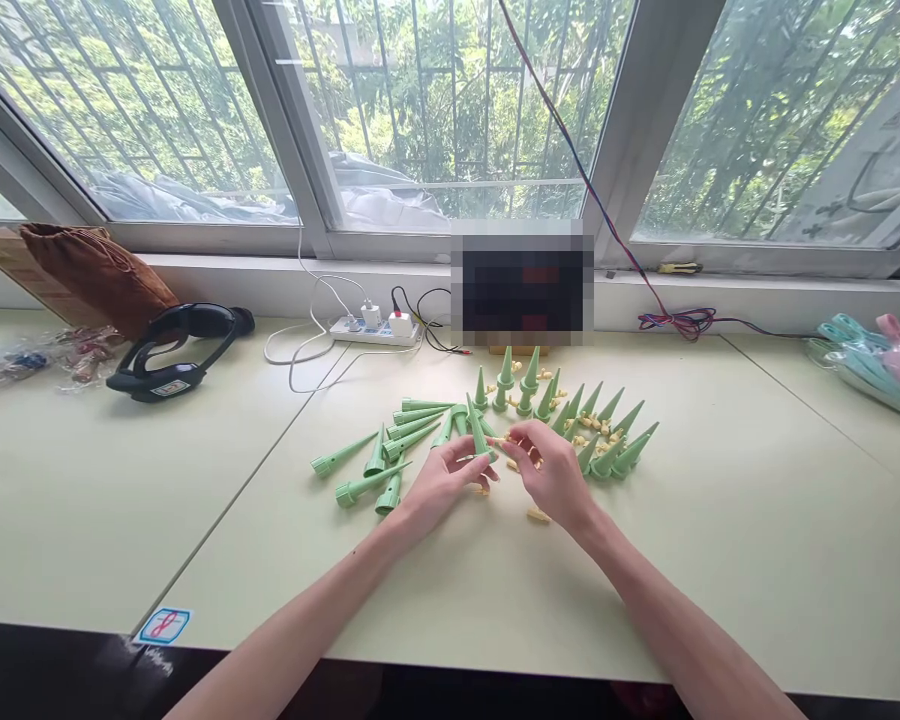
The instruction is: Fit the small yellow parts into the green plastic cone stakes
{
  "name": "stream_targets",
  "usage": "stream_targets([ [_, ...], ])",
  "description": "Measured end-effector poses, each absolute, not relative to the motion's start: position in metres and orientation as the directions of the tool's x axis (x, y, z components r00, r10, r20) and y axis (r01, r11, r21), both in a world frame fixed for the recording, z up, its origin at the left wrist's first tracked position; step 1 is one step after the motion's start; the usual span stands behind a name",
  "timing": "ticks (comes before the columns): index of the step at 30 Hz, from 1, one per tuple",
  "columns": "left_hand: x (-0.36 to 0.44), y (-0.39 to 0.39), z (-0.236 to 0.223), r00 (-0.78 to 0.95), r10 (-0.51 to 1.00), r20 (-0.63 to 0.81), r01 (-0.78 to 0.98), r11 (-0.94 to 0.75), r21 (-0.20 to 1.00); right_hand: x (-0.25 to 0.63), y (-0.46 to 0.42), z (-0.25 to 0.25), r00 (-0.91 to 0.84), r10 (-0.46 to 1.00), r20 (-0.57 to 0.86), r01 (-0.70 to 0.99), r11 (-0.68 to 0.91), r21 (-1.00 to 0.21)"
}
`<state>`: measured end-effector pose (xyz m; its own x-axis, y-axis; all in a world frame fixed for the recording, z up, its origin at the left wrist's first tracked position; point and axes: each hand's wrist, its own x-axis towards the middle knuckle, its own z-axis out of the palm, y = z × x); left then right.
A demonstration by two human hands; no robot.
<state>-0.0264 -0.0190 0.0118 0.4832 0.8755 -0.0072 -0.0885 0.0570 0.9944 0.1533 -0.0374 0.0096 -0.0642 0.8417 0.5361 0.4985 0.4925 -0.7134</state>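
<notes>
My left hand is closed around the base of a green plastic plant-watering spike, its tip pointing up. My right hand pinches a small yellow plastic valve close to that spike's side; whether the two touch I cannot tell. Left of my hands, several loose green spikes lie at various angles, with one or two propped upright. To the right and behind, other green spikes stand point-up in a curved group. Small yellow pieces are scattered between and below my hands and among the standing spikes.
A white power strip with plugs and cables lies toward the window, beside a blurred dark box. On the left are a black headset and a brown pouch. Bundled wires and bagged teal and pink items sit right.
</notes>
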Motion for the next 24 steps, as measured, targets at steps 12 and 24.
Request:
stream_targets([
  [12,-0.0287,-0.0207,0.0165,0.489,0.872,-0.019,-0.035,0.041,0.999,0.153,-0.0356,0.0043,-0.128,0.847,0.516,0.496,0.505,-0.706],
  [24,-0.0285,-0.0211,0.016,0.476,0.879,0.004,0.052,-0.033,0.998,0.1534,-0.0343,0.0009,-0.135,0.843,0.521,0.497,0.512,-0.7],
])
